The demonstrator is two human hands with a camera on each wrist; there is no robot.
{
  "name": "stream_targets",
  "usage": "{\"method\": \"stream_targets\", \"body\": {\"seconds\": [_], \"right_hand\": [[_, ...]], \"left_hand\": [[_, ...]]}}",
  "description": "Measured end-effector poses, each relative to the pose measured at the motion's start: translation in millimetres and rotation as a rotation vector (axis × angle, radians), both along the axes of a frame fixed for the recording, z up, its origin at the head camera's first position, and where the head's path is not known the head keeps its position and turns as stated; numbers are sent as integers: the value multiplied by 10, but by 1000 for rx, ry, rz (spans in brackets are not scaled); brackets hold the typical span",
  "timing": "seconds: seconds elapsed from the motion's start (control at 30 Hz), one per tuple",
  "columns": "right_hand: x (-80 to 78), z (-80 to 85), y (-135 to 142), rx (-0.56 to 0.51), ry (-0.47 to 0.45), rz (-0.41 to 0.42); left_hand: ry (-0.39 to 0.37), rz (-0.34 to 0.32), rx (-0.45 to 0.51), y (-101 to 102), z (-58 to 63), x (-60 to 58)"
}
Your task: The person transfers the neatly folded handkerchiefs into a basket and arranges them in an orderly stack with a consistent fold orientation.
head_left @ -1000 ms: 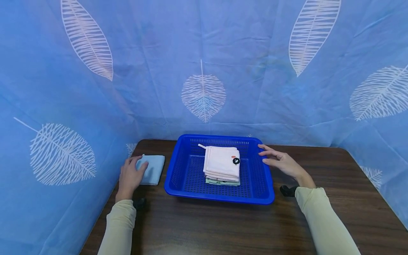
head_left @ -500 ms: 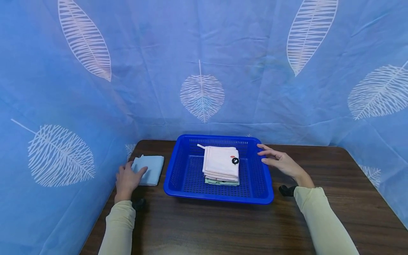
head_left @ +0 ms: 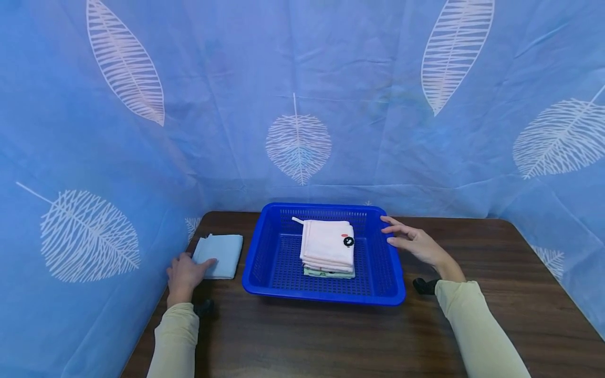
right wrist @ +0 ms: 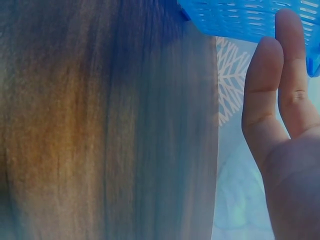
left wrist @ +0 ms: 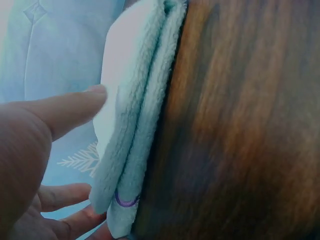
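Note:
A light blue folded towel (head_left: 219, 257) lies on the table at the left. My left hand (head_left: 183, 274) is at its left side. In the left wrist view the thumb (left wrist: 75, 111) reaches across the towel's upper face, and the other fingers extend along its edge, near a small purple loop. Right of the towel stands a blue plastic basket (head_left: 255, 273) holding a stack of folded pinkish-white towels (head_left: 327, 241) with a green one (head_left: 326, 273) underneath. My right hand (head_left: 420, 247) is beside the basket's right rim, its fingers loosely extended towards it and holding nothing.
The dark wooden table (head_left: 293, 341) runs under everything. A blue curtain (head_left: 227, 121) with white leaf prints hangs behind the table and along both sides. Each wrist carries a small black device, such as the right one (head_left: 424, 286).
My left hand has shifted left and slightly down, from over the light blue towel to its left edge, uncovering more of it. The right hand stays beside the basket.

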State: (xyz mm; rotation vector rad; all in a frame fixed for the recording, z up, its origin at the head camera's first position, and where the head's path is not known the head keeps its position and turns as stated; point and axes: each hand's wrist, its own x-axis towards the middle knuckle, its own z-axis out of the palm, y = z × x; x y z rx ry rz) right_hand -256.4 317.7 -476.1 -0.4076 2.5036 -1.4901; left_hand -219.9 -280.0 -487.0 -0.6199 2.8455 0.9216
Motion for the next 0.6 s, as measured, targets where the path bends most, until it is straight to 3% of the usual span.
{"method": "stream_targets", "body": {"seconds": [0.27,0.6], "right_hand": [[13,3,10,-19,15,16],[-3,-50,22,-41,18,21]], "left_hand": [[-36,-7,-24,-18,-26,-9],[-83,44,-39,26,-27,-72]]}}
